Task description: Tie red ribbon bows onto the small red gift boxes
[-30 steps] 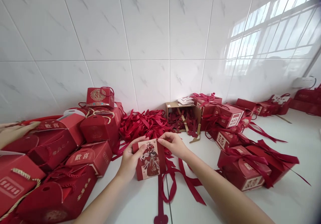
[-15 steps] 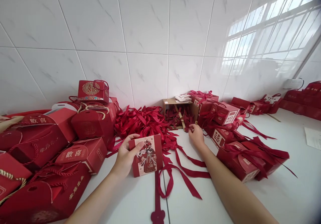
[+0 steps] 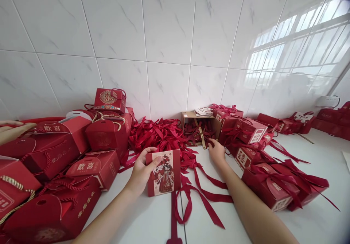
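My left hand [image 3: 142, 174] is closed on the edge of a small red box [image 3: 164, 173], thumb in front and fingers behind. Its cream front panel carries a drawn figure in red robes. A dark red strap [image 3: 174, 215] runs down the table below it, ending in a shaped tab at the frame edge. My right hand [image 3: 217, 153] is at the mouth of an open cardboard box [image 3: 188, 115] lying on its side. Its fingers are curled, and what they pinch, if anything, is too small to make out. Dark red strips and gold pieces [image 3: 201, 136] fill that box.
A heap of red ribbons [image 3: 158, 132] lies against the tiled wall, with loose ends [image 3: 212, 198] trailing forward. Red gift boxes with rope handles [image 3: 93, 169] are piled on the left. Ribbon-tied boxes [image 3: 269, 185] stand on the right. Another person's hand [image 3: 16, 131] shows at far left.
The view has shifted, so the scene sits a little further right and lower. My left hand still holds the red box. My right hand stays by the cardboard box, its fingers slightly shifted.
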### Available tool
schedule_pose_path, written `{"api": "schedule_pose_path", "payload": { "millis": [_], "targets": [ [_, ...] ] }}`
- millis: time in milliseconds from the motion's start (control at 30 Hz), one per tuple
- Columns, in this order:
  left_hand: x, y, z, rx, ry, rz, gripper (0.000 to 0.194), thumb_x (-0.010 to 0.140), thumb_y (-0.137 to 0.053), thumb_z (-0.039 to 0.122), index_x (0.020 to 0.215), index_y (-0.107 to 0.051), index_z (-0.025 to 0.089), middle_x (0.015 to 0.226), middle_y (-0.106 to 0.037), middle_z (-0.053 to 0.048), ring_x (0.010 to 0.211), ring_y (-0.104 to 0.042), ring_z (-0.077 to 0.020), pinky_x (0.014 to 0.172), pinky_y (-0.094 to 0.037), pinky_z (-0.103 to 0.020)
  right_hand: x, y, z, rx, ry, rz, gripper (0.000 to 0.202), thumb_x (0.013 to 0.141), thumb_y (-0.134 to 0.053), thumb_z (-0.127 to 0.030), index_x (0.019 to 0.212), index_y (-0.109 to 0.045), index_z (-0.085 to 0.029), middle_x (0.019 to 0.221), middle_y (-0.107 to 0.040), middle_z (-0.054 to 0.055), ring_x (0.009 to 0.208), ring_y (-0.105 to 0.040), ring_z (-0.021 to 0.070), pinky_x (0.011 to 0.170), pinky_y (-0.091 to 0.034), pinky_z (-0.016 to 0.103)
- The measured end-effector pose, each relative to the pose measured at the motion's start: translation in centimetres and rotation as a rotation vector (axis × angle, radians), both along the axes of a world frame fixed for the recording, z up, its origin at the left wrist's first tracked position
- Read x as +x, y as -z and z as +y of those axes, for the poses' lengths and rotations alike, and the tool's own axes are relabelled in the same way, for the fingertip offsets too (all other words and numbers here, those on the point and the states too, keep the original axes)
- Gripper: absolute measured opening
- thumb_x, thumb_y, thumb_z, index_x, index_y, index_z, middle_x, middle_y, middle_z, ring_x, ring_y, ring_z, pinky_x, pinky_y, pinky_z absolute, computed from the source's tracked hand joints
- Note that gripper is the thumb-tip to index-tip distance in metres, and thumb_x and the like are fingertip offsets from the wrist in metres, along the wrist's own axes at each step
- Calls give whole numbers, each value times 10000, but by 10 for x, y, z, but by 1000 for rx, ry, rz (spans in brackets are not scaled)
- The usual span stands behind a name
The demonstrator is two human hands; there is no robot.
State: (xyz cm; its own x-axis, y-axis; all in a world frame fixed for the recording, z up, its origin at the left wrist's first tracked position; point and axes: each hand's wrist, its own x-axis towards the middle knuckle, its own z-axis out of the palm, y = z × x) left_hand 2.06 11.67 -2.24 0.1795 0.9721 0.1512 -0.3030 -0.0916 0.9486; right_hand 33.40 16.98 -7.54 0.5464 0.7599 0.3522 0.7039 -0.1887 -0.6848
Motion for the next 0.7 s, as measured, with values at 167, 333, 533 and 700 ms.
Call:
{"api": "schedule_pose_path", "payload": {
  "millis": [167,333,533,700],
  "targets": [
    [0,0,-1,2,0,2,458,693,-780,300,1045,-495,238,758,-702,33,658,-664,-139,633,-553,-254,2,-23,1,173,32,153,429,814,-534,-292,1202,-595,-121,1040,-696,161,999,-628,289,904,-418,441],
    [-2,0,0,33,-2,22,459,699,-774,311,1048,-488,235,777,-701,26,669,-662,-141,643,-551,-259,-10,-58,-9,386,-123,314,444,770,-591,-391,1118,-632,-118,942,-706,138,867,-660,245,800,-499,378],
    [-8,-3,1,63,11,162,449,715,-751,361,1060,-491,240,843,-682,8,735,-665,-172,686,-546,-292,-41,-109,-45,554,-433,377,389,772,-605,-457,1024,-684,-171,804,-701,63,722,-634,189,651,-516,321],
    [-13,-29,-4,283,-92,356,541,768,-670,438,1224,-448,248,1295,-550,-113,1167,-550,-292,928,-475,-425,-58,-136,-81,592,-652,296,189,823,-579,-342,851,-708,-207,854,-697,53,746,-633,185,664,-516,317]
  ]
}}
